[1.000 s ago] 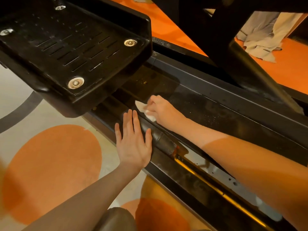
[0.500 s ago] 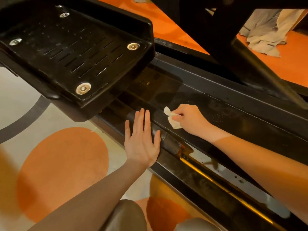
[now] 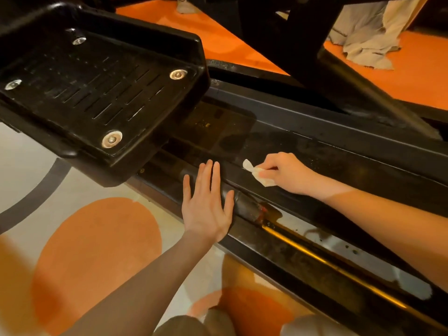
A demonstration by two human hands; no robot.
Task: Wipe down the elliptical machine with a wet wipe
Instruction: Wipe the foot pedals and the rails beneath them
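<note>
The black elliptical machine fills the view: its base rail (image 3: 327, 151) runs from upper left to lower right. A slotted black foot pedal (image 3: 97, 93) hangs over the rail's left end. My right hand (image 3: 286, 173) pinches a small crumpled white wet wipe (image 3: 258, 175) and holds it against the dusty top of the rail. Flat on the rail's near edge lies my left hand (image 3: 206, 209), fingers straight and together, beside a dark roller (image 3: 247, 207).
A thick black arm of the machine (image 3: 303, 44) slants across the top right. Crumpled pale cloth (image 3: 368, 32) lies on the orange floor beyond. Cream floor with orange circles (image 3: 97, 251) lies to the left of the rail. My knees show at the bottom edge.
My right hand has slid the wipe to the right along the rail, away from the pedal. My left hand has stayed flat on the rail's edge.
</note>
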